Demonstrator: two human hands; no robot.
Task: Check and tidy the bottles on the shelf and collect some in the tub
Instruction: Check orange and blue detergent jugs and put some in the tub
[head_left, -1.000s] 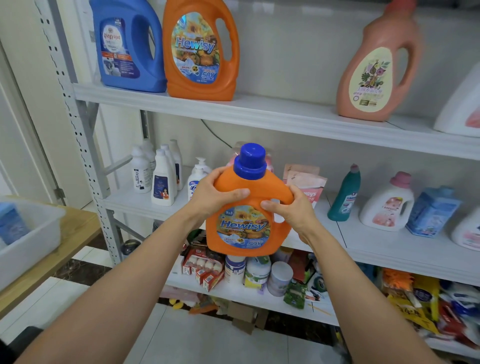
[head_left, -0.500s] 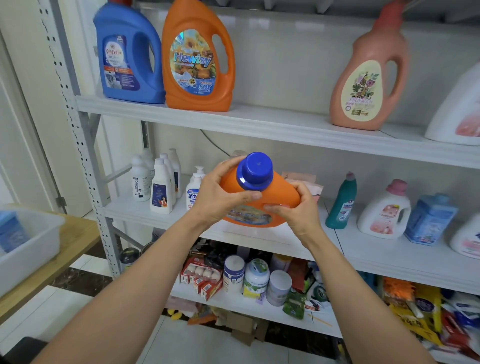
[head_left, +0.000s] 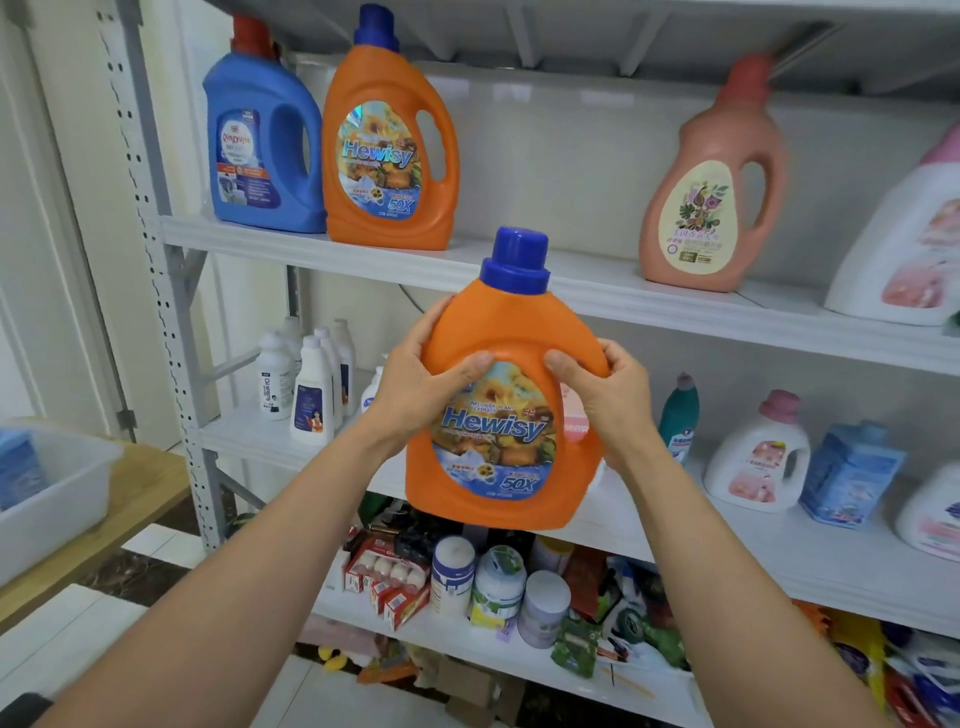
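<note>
Orange bottle (head_left: 514, 322) upright, centre frame, held in the air in front of the shelf (head_left: 831, 564). White tub (head_left: 57, 499) at left edge, on wooden table (head_left: 148, 478). Left hand (head_left: 415, 395) and right hand (head_left: 610, 402) clamp the bottle's sides, thumbs at label top.

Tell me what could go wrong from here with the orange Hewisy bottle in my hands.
1. The left hand and right hand grip the held orange bottle by its upper sides, with nothing under its base; it may slip and drop.
2. Its blue cap sits just in front of the top shelf edge; lifting carelessly could knock it there.
</note>
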